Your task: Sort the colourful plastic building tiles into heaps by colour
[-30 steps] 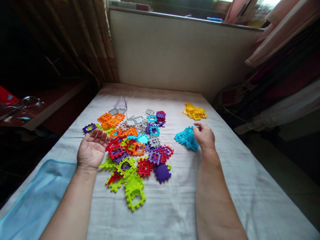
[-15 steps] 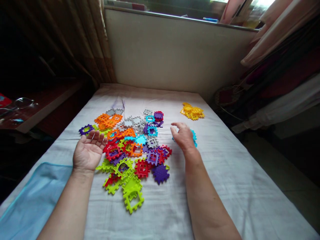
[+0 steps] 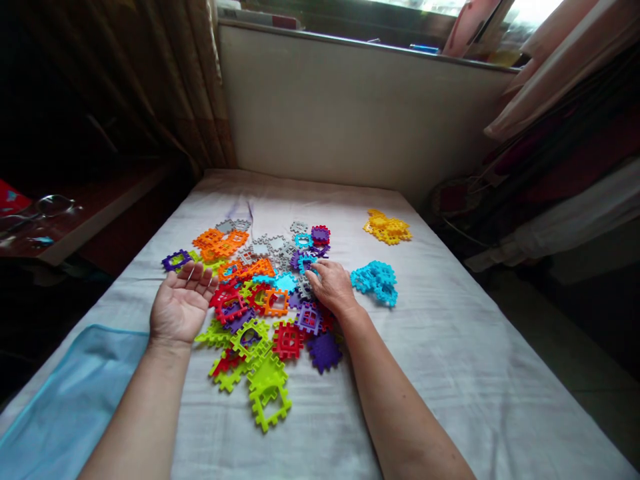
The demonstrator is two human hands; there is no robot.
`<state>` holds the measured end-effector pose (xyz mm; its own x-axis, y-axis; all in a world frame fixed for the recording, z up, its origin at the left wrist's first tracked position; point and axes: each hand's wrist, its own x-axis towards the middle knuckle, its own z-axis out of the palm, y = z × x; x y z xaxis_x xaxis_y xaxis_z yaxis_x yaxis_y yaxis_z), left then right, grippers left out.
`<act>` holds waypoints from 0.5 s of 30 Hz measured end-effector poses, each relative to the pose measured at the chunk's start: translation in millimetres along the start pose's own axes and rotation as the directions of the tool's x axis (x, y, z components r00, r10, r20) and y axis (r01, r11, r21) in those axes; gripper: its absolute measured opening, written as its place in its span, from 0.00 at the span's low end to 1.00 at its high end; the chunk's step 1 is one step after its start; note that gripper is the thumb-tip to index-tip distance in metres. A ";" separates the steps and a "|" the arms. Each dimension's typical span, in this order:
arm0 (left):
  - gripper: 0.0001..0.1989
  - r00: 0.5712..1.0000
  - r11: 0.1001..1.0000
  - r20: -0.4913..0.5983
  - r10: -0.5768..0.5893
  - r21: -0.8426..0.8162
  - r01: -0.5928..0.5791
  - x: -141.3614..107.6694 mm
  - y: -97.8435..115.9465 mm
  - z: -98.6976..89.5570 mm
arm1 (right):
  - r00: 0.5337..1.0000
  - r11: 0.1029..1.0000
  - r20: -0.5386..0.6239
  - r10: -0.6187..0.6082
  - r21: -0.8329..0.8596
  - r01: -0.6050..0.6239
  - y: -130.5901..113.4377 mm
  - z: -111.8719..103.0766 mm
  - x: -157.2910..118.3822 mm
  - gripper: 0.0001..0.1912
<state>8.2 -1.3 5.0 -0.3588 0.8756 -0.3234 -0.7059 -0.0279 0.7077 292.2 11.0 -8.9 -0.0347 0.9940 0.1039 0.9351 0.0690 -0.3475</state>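
Observation:
My left hand (image 3: 183, 305) rests palm up, its fingers spread, at the left side of a mixed pile of plastic interlocking tiles; nothing lies in it. My right hand (image 3: 330, 285) reaches in at the pile's right side, thumb and fingertips closed at the edge of a blue interlocking tile (image 3: 307, 262). Part of that tile is hidden by the fingers. Around it are a lilac tile (image 3: 308, 319), a dark purple tile (image 3: 325, 351) and red tiles (image 3: 288, 340). Orange tiles (image 3: 220, 243) and lime green tiles (image 3: 271, 405) lie at the pile's back and front.
A separate heap of blue tiles (image 3: 377, 281) lies right of my right hand, with a yellow heap (image 3: 387, 227) farther back. A light blue cloth (image 3: 95, 373) covers the sheet's left front. Curtains (image 3: 165, 80) hang beside the wall (image 3: 360, 113).
My right hand has moved left from the separate blue heap to a blue tile in the mixed pile, uncovering that heap. My left hand stays palm up.

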 end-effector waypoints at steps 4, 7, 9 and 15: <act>0.14 1.000 1.000 -0.014 -0.004 -0.002 0.004 -0.1 0.3 0.2 | 0.999 0.999 -0.047 0.024 0.037 -0.022 1.2 2.5 1.9 0.18; 0.12 1.000 1.000 -0.004 0.003 0.013 -0.002 0.3 0.1 -0.5 | 0.991 0.993 -0.119 0.062 0.110 -0.049 5.5 6.2 4.4 0.18; 0.11 1.000 1.000 0.001 0.005 0.017 -0.005 0.6 -0.2 -0.8 | 0.982 0.982 -0.161 0.095 0.179 -0.066 8.3 9.4 6.1 0.17; 0.12 1.000 1.000 -0.009 -0.002 -0.001 0.002 0.8 -0.1 -0.9 | 0.945 0.925 -0.287 0.158 0.378 -0.039 20.0 9.9 12.1 0.15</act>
<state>7.4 -1.0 4.0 -0.3627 0.8715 -0.3301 -0.7070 -0.0266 0.7067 306.9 25.2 -23.9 0.2156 0.9257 0.3108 0.7328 0.0570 -0.6781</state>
